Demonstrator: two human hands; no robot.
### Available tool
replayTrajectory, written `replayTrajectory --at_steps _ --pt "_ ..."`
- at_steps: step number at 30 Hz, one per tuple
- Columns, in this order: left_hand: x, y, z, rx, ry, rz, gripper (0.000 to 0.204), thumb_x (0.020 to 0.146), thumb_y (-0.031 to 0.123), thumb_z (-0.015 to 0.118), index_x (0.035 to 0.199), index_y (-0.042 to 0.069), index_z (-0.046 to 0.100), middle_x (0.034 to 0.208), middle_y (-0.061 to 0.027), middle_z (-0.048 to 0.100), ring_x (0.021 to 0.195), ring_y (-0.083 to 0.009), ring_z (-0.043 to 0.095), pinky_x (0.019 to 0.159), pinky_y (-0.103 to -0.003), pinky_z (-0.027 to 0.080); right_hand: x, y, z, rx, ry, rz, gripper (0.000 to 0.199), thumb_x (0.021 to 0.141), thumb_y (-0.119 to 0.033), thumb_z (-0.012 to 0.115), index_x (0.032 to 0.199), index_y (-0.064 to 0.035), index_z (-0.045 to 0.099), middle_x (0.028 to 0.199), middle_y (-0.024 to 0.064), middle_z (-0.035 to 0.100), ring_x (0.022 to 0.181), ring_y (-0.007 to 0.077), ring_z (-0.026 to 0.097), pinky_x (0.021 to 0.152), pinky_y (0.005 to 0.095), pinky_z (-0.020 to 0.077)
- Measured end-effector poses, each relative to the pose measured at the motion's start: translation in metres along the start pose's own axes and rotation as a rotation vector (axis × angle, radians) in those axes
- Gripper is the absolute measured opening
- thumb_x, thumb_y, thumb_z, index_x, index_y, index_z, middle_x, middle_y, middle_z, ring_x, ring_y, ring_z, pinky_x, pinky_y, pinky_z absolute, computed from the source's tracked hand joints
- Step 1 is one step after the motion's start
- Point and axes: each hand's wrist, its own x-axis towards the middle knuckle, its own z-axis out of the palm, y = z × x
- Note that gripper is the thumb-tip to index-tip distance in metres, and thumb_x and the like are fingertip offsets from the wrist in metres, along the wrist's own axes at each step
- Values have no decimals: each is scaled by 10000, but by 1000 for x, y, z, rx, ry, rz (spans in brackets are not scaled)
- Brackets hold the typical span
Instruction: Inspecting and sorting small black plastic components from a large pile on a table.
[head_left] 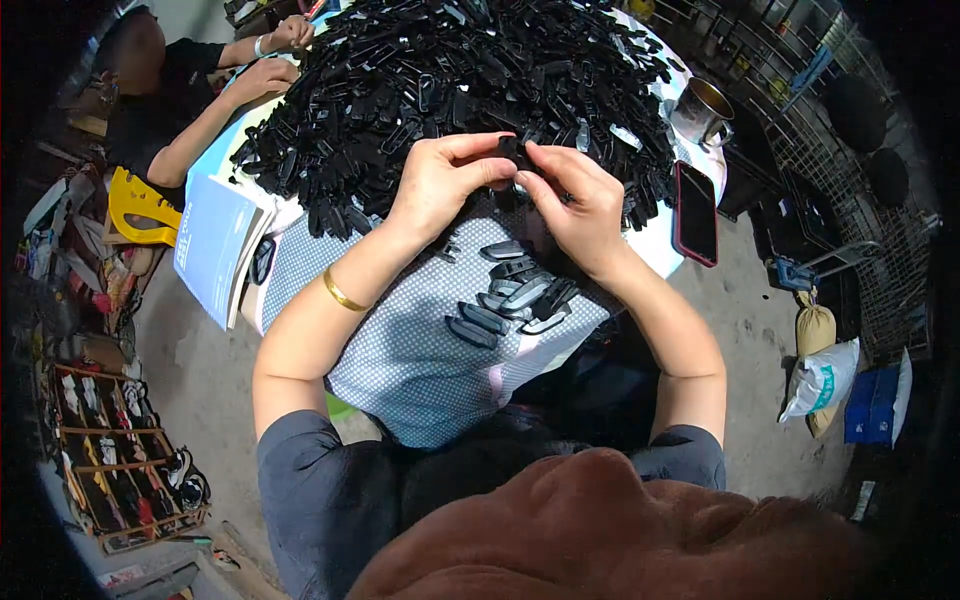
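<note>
My fingers are pinched together on a small black plastic part, thumbs and index tips of both hands meeting on it, just above the near edge of the big pile of black plastic pieces. Left hand grips from the left, right hand from the right, so the part sits between the two, mostly hidden; can't tell its exact shape.

To do this bit well, I'd say: keep the part square betw. both thumbs, press evenly, don't twist, & hold it over the cloth so a dropped bit lands close rather than in the pile.

Nearer me, on the blue-grey dotted cloth, a small group of grey-and-black finished pieces lies apart from the pile, just below my right wrist. Gold bangle on my left forearm.

Further out: a dark phone w/ red case at the table's right edge, a metal cup far right, a blue booklet at left. Another person's hand rests at the pile's far-left side.
</note>
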Motion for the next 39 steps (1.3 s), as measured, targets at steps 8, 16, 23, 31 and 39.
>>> replayTrajectory --at_steps 8,16,23,31,39 --pt "-2 -10 11 -265 95 19 336 849 111 612 1154 -22 562 967 -83 651 816 -106 606 743 -222 486 6 -9 0 -172 -79 -75 316 687 -91 747 973 -29 629 899 113 628 743 216 641 637 280 531" --pt "7 -10 -7 -404 -206 46 301 896 115 533 1159 -32 535 1067 -125 610 975 -181 588 896 -298 452 5 -3 -2 680 -341 655 369 799 -138 687 1095 44 562 810 28 627 712 76 575 613 212 470" --pt "1 -5 -7 -321 -205 113 265 887 108 542 1108 -34 574 1045 -125 620 979 -178 582 897 -286 441 -5 -7 1 225 -203 265 260 782 -153 692 948 38 636 715 61 624 629 85 562 573 231 452" --pt "-10 32 -38 598 -296 175 479 729 191 708 1158 49 552 1102 -66 566 997 -179 520 889 -313 428 -5 12 -11 292 -820 334 315 808 -157 635 1074 7 600 901 152 646 829 222 620 746 316 475" --pt "-74 -12 -62 1335 -328 333 642 734 359 650 1314 199 427 1464 -115 202 1361 -325 143 1065 -583 109 -13 13 -11 373 -1004 21 361 758 -131 601 1105 -33 589 957 128 589 939 277 548 839 372 427"
